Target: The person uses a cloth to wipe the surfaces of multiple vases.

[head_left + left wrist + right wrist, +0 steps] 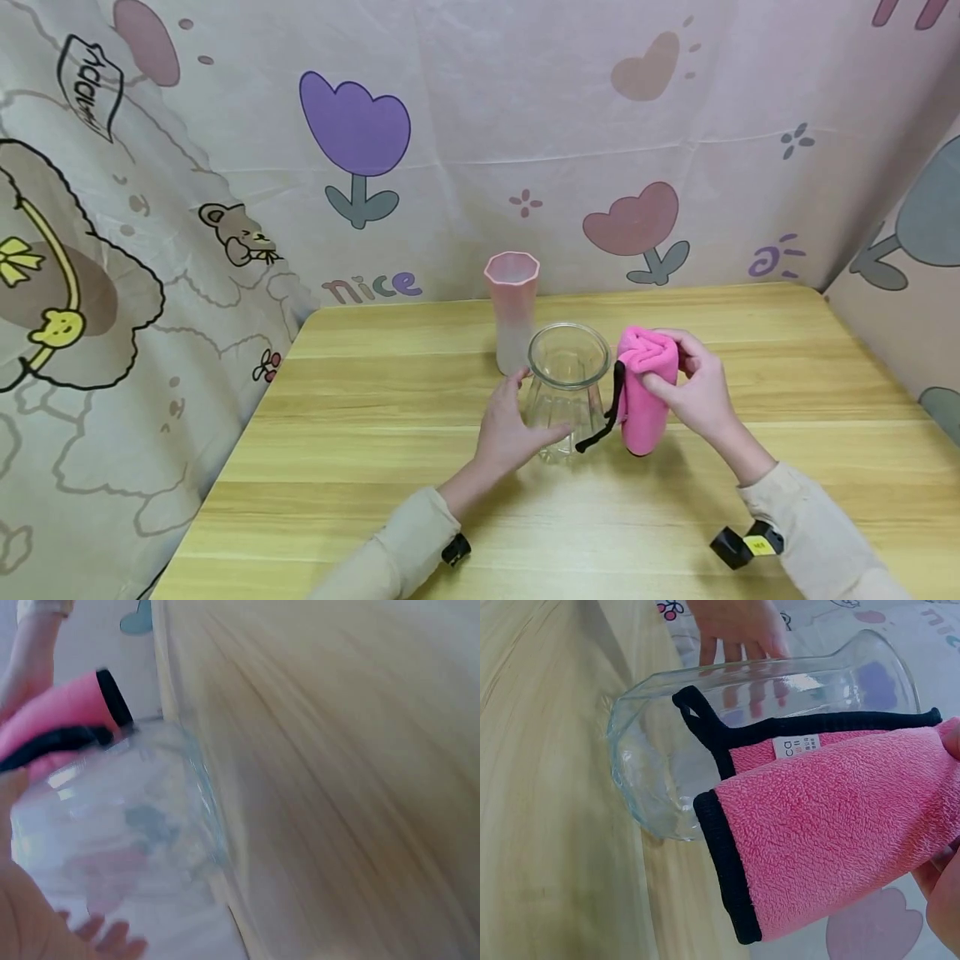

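Note:
A clear glass vase (567, 400) with a wide rim stands on the table. My left hand (513, 429) is at its left side, thumb across the front and fingers reaching behind; those fingers (756, 652) show partly through the glass in the right wrist view. My right hand (701, 387) holds a folded pink towel (649, 392) with black edging, pinched near its top between thumb and fingers. The towel hangs close beside the vase's right side. Its black loop (697, 712) and small white label (796, 745) face the glass.
Behind the vase, slightly left, stands a tall pink-and-white ribbed vase (513, 312). The wooden table (360, 450) ends at the back against a printed cloth (480, 125). Black wrist devices (746, 546) sit at both sleeves.

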Demonstrator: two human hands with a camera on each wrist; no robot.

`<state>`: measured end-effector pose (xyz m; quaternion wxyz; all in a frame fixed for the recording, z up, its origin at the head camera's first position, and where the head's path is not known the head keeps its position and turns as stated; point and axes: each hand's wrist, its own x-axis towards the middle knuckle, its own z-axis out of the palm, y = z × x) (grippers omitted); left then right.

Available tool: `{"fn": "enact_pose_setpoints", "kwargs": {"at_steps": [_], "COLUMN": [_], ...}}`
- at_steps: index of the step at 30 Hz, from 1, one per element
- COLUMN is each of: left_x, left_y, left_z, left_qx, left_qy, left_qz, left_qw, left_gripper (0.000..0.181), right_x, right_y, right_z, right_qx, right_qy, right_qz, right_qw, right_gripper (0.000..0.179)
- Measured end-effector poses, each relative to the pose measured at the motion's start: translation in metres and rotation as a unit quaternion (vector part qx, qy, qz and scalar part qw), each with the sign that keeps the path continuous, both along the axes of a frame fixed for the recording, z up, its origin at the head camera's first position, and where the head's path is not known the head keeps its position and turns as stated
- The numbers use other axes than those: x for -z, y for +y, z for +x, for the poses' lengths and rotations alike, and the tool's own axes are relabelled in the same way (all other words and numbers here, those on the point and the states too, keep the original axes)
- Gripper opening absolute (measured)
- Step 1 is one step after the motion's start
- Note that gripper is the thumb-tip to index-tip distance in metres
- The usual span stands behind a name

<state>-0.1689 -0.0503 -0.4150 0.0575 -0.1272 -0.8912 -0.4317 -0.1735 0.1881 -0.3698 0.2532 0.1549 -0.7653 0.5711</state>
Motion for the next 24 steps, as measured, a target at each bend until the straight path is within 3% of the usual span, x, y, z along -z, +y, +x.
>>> {"fn": "enact_pose_setpoints", "kwargs": {"at_steps": [5,12,17,20,24], "left_x": [0.002,0.009,0.009,0.007,0.004], "left_y": [0.020,0.027,0.021,0.015,0.003], "left_z": [0.006,0.007,0.005,0.002,-0.005], "left_qx": [-0.072,-0.096,-0.078,-0.051,-0.007], "left_qy": [0.012,0.047,0.029,-0.008,-0.066], "left_qz": [-0.069,-0.117,-0.078,-0.027,0.025], "left_qw": [0.9950,0.9873,0.9935,0.9983,0.9975], "left_gripper": [0.106,0.095,0.092,0.092,0.092], "right_x": [0.001,0.002,0.006,0.008,0.010], "right_y": [0.001,0.002,0.005,0.007,0.010], "right_z": [0.000,0.001,0.000,-0.001,-0.001], "right_qx": [0.002,-0.004,-0.003,0.000,0.005], "right_qy": [-0.003,-0.006,-0.010,-0.017,-0.031], "right_qz": [0.003,0.007,0.016,0.028,0.045], "right_qw": [1.0000,0.9999,0.9998,0.9995,0.9985], "right_gripper": [0.042,0.042,0.043,0.044,0.046]}}
